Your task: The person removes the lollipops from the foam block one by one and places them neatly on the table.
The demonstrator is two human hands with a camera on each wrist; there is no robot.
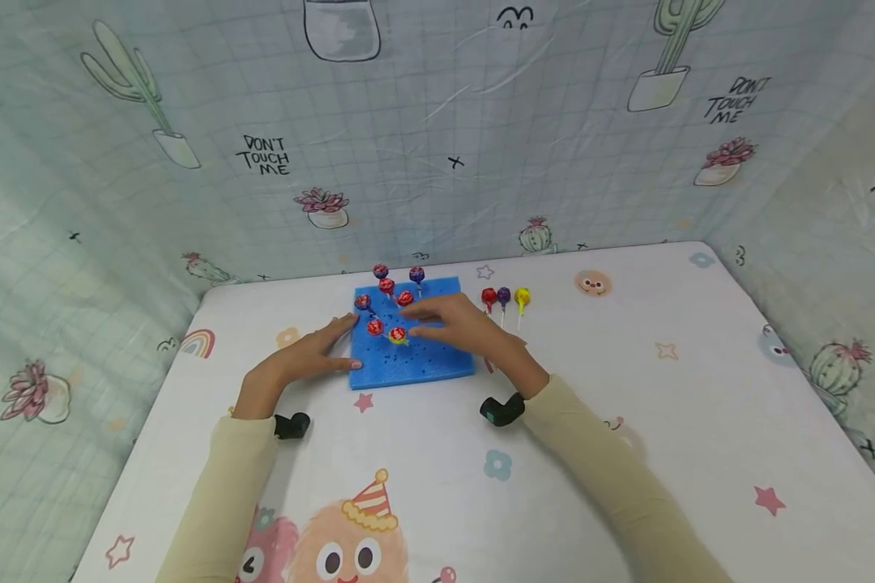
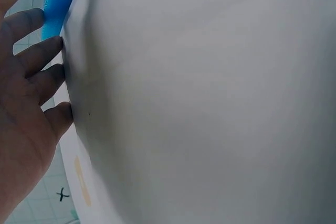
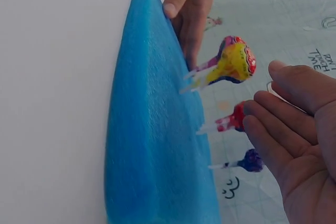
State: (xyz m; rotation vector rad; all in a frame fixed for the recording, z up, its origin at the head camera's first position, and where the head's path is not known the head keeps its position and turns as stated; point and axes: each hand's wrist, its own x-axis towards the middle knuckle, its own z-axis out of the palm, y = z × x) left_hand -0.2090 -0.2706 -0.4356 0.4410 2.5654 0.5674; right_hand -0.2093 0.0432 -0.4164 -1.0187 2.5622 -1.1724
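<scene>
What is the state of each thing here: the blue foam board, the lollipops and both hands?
Blue foam board: flat on the table, steadied at its left edge.
Yellow lollipop: stuck upright in the board, not held.
Other lollipops in the board: standing upright.
Three lollipops: lying on the table beside the board.
Left hand: open, fingers against the board's edge.
Right hand: open, holding nothing, beside the yellow lollipop.

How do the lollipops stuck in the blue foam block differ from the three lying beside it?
The lollipops in the foam block stand upright on their sticks, while the three loose lollipops lie flat on the table. The planted ones number seven, mostly red; the loose ones are red, purple and yellow. All are wrapped and on white sticks.
</scene>
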